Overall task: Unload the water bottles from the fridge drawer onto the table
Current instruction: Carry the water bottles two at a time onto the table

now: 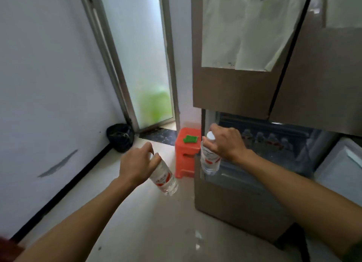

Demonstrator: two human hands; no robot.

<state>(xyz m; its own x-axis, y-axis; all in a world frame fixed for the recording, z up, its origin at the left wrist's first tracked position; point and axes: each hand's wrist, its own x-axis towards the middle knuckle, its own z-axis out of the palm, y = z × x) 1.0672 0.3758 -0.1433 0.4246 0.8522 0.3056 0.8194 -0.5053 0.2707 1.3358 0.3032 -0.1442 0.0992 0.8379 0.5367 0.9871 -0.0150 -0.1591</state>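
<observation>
I'm looking over a pale floor [156, 222] by the open fridge drawer [225, 199], with spare bottles [266, 142] standing inside. My left hand [137, 163] is gripping a tilted bottle [166, 180] by its neck, and my right hand [225, 142] is gripping an upright bottle [209, 159] at the drawer's corner. I'm fearing wet necks slipping.

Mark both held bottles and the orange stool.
Tilted clear plastic water bottle [166, 179]: head view, label.
Upright clear plastic water bottle [210, 160]: head view, label.
Orange plastic stool [182, 163]: head view, front side.

We cannot count the bottles [266, 142] blurred in the dim fridge drawer [244, 176], our left hand [135, 164] covers the top of the bottle [166, 179] it grips, and the papers [244, 30] on the fridge door [235, 89] are too blurred to read.
</observation>
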